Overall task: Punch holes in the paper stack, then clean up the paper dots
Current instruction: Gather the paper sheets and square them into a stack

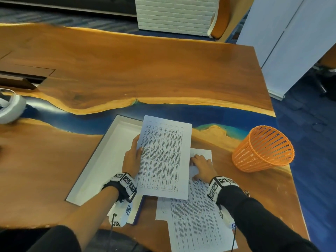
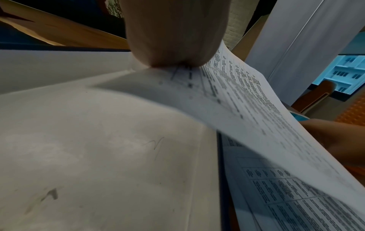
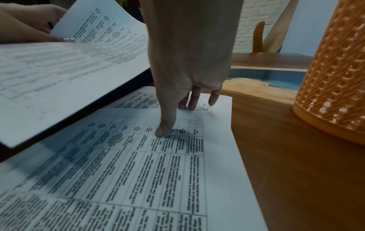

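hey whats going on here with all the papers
A person is sorting printed sheets at a wooden table. Their left hand holds one printed sheet by its edge, lifted over an open white folder. Their right hand rests with fingers spread on loose sheets lying on the table. An orange mesh basket stands to the right. No hole punch or paper dots can be seen.
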`<state>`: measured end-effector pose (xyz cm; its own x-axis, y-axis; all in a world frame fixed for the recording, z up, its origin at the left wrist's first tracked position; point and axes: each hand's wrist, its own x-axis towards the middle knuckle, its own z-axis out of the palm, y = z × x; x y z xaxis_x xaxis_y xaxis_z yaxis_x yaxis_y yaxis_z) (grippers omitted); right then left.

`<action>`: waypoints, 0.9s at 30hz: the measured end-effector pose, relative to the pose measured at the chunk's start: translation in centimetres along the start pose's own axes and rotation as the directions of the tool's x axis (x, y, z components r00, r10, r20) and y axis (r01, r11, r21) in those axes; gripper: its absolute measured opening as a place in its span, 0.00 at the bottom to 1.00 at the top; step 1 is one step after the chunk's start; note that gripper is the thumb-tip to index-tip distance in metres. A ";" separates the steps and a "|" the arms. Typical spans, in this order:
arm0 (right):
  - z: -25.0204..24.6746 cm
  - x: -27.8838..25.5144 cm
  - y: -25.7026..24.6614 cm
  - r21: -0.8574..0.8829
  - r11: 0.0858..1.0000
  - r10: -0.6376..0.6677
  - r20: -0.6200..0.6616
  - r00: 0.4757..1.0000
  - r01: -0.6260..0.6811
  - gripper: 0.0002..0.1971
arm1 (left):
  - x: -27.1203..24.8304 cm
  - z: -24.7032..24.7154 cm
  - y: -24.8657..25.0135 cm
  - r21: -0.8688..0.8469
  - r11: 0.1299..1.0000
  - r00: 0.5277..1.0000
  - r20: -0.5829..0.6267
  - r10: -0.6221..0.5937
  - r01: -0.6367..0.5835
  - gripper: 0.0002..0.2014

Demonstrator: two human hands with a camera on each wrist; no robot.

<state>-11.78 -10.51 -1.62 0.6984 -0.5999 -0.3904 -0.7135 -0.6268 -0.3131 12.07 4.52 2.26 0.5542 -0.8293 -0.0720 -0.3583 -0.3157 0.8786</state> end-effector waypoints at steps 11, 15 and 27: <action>-3.4 0.4 -2.5 0.951 0.305 0.423 -0.190 0.886 0.058 0.15 | -0.5 0.8 1.9 -0.097 0.994 0.992 0.114 0.062 -0.051 0.42; -3.9 0.5 -2.7 0.952 0.288 0.430 -0.223 0.875 0.102 0.19 | -0.4 1.1 1.2 -0.025 0.999 0.989 0.137 0.051 -0.048 0.47; -3.7 0.0 -3.9 0.905 0.377 0.347 -0.336 0.876 0.198 0.12 | -1.2 1.4 2.3 -0.244 0.963 0.990 0.099 -0.096 0.117 0.15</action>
<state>-8.84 -9.88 2.77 0.3834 -0.9096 -0.1600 -0.1823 0.0953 -0.9786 9.53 4.13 3.67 0.5087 -0.8369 -0.2022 -0.0965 -0.2888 0.9525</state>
